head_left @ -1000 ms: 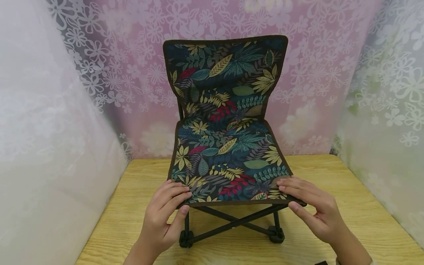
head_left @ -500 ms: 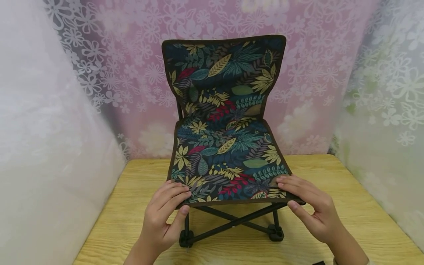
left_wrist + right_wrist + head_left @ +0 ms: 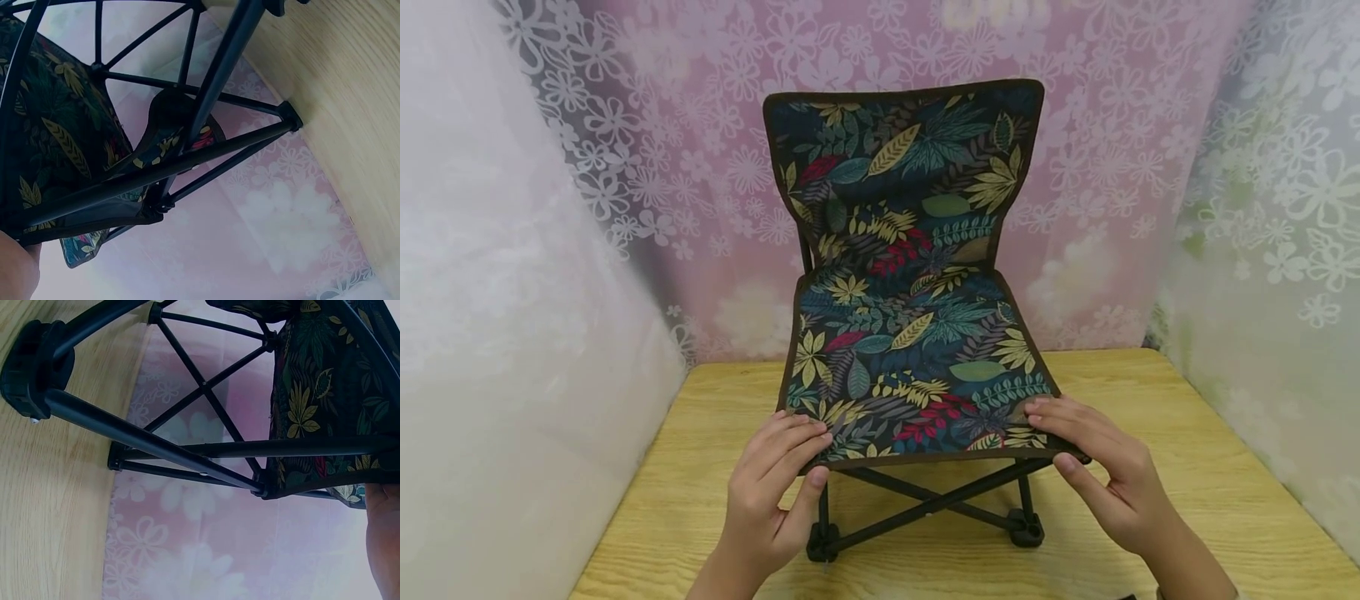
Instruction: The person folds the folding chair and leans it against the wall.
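Observation:
A small folding chair (image 3: 912,333) with dark leaf-print fabric and black tube legs stands unfolded in the head view, its backrest upright. My left hand (image 3: 775,479) holds the seat's front left corner, fingers lying over the fabric and thumb at the front edge. At the front right corner, my right hand (image 3: 1108,475) holds it the same way. Both wrist views look under the seat to the crossed leg tubes (image 3: 156,169). A bit of the left hand (image 3: 17,269) shows there, and part of the right hand (image 3: 382,544) meets the seat's edge. The corners beneath the fingers are hidden.
The chair's black plastic feet (image 3: 1026,528) stand on a wood-grain table (image 3: 1165,433). Behind it hangs a pink floral curtain (image 3: 1097,250). Pale sheets close in the left side (image 3: 535,333) and right side (image 3: 1277,250).
Both hands and the chair keep their places relative to each other. The head view has shifted very slightly, and a dark object at the bottom edge has slipped mostly out of frame.

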{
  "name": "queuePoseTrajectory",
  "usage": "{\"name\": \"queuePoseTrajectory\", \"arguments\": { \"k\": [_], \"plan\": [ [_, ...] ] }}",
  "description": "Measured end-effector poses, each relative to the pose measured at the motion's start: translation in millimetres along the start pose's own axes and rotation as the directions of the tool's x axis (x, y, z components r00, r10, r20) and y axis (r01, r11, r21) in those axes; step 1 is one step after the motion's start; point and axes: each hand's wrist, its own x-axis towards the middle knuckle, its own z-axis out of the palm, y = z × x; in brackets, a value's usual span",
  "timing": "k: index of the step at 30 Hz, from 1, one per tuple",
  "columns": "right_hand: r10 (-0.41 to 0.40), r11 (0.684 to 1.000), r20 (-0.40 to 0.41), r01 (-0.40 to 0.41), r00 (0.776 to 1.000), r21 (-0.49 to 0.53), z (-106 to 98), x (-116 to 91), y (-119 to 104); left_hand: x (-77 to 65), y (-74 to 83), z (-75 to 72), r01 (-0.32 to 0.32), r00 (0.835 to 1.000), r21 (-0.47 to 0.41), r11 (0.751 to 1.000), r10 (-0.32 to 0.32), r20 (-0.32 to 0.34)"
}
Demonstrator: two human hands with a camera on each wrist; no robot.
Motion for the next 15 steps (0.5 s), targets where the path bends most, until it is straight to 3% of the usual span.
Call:
{"name": "queuePoseTrajectory", "arguments": {
  "k": [15],
  "plan": [
    [0.033, 0.999, -0.022, -0.034, 0.999, -0.040, 3.6, -3.4, 0.5, 1.5, 3.6, 5.7, 0.014, 0.999, -0.011, 1.000, -0.014, -0.047]
  ]
}}
